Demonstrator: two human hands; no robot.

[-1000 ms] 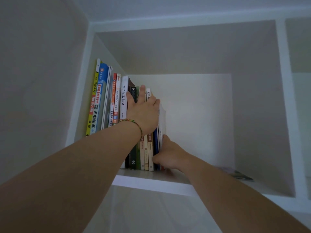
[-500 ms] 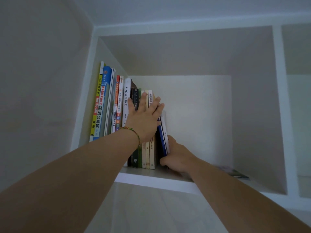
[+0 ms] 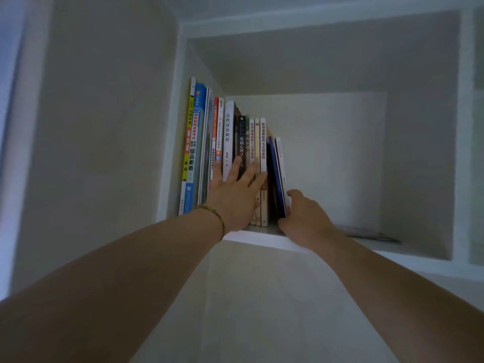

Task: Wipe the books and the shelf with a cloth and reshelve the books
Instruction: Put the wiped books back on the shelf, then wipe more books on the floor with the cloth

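A row of upright books (image 3: 227, 142) fills the left part of a white shelf compartment (image 3: 264, 238) above me. My left hand (image 3: 234, 195) lies flat with fingers spread against the lower spines in the middle of the row. A thin blue book (image 3: 275, 174) and a thin white one (image 3: 281, 166) stand at the right end, leaning slightly. My right hand (image 3: 303, 218) rests against their lower right side at the shelf's front edge, fingers curled onto them. No cloth is visible.
A flat thin item (image 3: 366, 231) lies on the shelf floor at the right of the compartment. A white divider (image 3: 463, 127) separates a neighbouring compartment on the right. A wall panel (image 3: 104, 127) runs along the left.
My left hand has slid down from the tops of the spines to their lower part, fingers now spread. The thin books at the right end stand more upright, and the view has shifted.
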